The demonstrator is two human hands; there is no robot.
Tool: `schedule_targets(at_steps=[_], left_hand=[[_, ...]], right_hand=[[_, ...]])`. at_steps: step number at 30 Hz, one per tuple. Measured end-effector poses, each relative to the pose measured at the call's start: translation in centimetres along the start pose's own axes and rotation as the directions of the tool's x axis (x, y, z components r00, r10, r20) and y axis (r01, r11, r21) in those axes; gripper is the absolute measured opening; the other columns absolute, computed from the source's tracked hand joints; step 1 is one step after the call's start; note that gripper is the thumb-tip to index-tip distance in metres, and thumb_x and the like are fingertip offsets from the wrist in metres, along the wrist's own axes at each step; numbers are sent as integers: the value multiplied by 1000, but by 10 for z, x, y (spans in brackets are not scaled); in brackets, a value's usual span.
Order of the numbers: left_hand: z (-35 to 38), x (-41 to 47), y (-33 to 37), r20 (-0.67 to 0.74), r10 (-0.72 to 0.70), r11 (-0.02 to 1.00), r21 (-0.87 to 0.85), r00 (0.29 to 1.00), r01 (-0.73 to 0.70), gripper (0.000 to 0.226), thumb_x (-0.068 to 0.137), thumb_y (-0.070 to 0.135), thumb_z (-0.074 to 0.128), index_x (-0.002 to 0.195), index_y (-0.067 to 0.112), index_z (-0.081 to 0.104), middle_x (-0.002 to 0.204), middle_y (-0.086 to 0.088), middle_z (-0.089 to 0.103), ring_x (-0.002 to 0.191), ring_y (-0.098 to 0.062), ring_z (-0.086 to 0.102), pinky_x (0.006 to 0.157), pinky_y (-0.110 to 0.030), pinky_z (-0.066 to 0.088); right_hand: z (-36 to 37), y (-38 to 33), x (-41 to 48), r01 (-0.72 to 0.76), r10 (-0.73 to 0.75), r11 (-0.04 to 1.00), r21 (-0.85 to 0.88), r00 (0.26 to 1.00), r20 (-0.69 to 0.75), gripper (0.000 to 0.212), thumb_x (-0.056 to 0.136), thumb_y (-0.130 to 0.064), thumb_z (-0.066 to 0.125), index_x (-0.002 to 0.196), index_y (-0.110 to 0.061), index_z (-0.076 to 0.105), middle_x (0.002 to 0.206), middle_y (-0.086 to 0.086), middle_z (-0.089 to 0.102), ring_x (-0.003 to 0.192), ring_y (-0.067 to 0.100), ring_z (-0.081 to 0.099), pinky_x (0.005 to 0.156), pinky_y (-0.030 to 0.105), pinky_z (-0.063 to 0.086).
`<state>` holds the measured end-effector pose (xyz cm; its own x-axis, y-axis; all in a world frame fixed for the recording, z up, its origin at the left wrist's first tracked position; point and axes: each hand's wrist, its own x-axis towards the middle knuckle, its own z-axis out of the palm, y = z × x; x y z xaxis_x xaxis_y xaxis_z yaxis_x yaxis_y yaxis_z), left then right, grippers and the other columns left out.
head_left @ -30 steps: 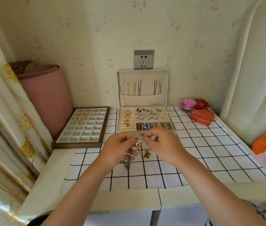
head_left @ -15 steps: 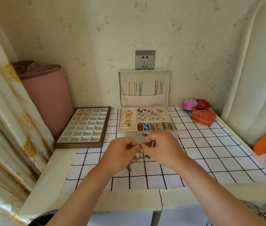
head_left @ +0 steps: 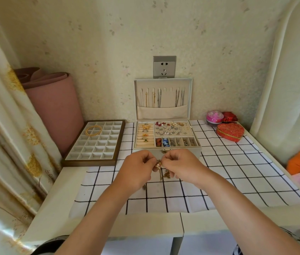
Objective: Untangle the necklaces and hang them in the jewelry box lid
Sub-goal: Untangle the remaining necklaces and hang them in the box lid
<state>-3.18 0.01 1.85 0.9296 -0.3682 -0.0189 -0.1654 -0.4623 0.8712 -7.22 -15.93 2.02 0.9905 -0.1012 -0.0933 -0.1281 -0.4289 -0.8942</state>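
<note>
Pinching tangled necklaces [head_left: 158, 165] between left hand [head_left: 136, 172] and right hand [head_left: 181, 166].
Curled fingertips [head_left: 149, 161] gripped the knot; pink tin [head_left: 214, 116] lettering was illegible.

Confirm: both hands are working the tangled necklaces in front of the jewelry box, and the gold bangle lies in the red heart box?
Wrong on the bangle: the head view shows the gold bangle in the divided tray on the left, not the red heart box. The left hand and right hand do pinch the tangled necklaces in front of the jewelry box.
</note>
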Motion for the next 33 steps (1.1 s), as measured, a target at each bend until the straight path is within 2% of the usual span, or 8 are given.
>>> schedule_targets(at_steps=[3, 5, 8, 13, 18, 22, 27, 33], left_hand=[[1, -5, 0, 5, 176, 954, 244, 984, -172, 20, 97, 19, 55, 78, 24, 62, 62, 11, 57, 53, -4, 51, 54, -19, 42], [0, -6, -1, 13, 225, 943, 247, 974, -221, 21, 97, 18, 53, 77, 25, 59, 63, 8, 57, 51, -6, 49, 51, -24, 44], [-10, -1, -5, -42, 192, 966, 183, 981, -181, 22, 98, 20, 50, 78, 24, 57, 69, 0, 63, 53, -13, 50, 55, -39, 48], [-24, 4, -9, -225, 88, 933, 361, 970, 0, 29, 101, 26, 35, 79, 22, 53, 67, 3, 55, 62, -14, 50, 56, -31, 39], [-31, 14, -13, -337, -120, 993, -20, 934, 120, 27, 94, 20, 36, 68, 14, 43, 69, -4, 46, 64, -18, 40, 61, -35, 35], [-30, 17, -15, -169, -256, 958, -177, 952, 227, 27, 91, 15, 38, 64, 16, 41, 62, -4, 43, 55, -18, 38, 58, -34, 34], [-26, 16, -7, 15, -279, 942, -191, 960, 277, 29, 93, 12, 40, 65, 15, 48, 52, 5, 39, 42, -10, 29, 44, -22, 25], [-21, 13, -2, 107, -202, 975, -76, 973, 211, 25, 98, 18, 48, 78, 14, 63, 53, 5, 45, 38, -6, 32, 41, -18, 26]], right_hand=[[-1, 8, 3, 46, -51, 962, -271, 999, -13, 15, 85, -24, 63, 71, -26, 68, 67, -7, 67, 66, 13, 63, 65, 30, 53], [-2, 14, 3, 40, -59, 917, -397, 998, -37, 8, 81, -31, 65, 74, -29, 67, 76, -9, 69, 76, 11, 65, 73, 36, 54], [-7, 14, 3, 38, -71, 957, -287, 992, -104, 10, 85, -27, 64, 76, -28, 68, 82, -9, 70, 82, 10, 66, 77, 32, 53], [-18, 10, 5, -31, 29, 999, -14, 995, -98, 19, 91, -16, 56, 89, 1, 65, 70, 2, 58, 61, 10, 56, 63, 24, 46], [-19, 10, 9, -127, 149, 933, 337, 988, -37, 15, 94, -15, 52, 96, -10, 66, 85, 3, 65, 68, 14, 60, 68, 32, 49], [-14, 9, 14, -152, 190, 752, 641, 982, 10, 29, 99, -16, 44, 115, -8, 66, 106, 14, 73, 86, 21, 65, 86, 40, 51], [-13, 3, 14, -138, 204, 492, 860, 978, 40, 28, 99, -11, 33, 115, -4, 55, 76, 12, 65, 74, 28, 66, 84, 44, 56], [-8, 2, 19, -2, 303, 504, 863, 937, -175, 26, 100, -10, 31, 97, -4, 56, 70, 11, 58, 66, 24, 57, 77, 41, 55]])
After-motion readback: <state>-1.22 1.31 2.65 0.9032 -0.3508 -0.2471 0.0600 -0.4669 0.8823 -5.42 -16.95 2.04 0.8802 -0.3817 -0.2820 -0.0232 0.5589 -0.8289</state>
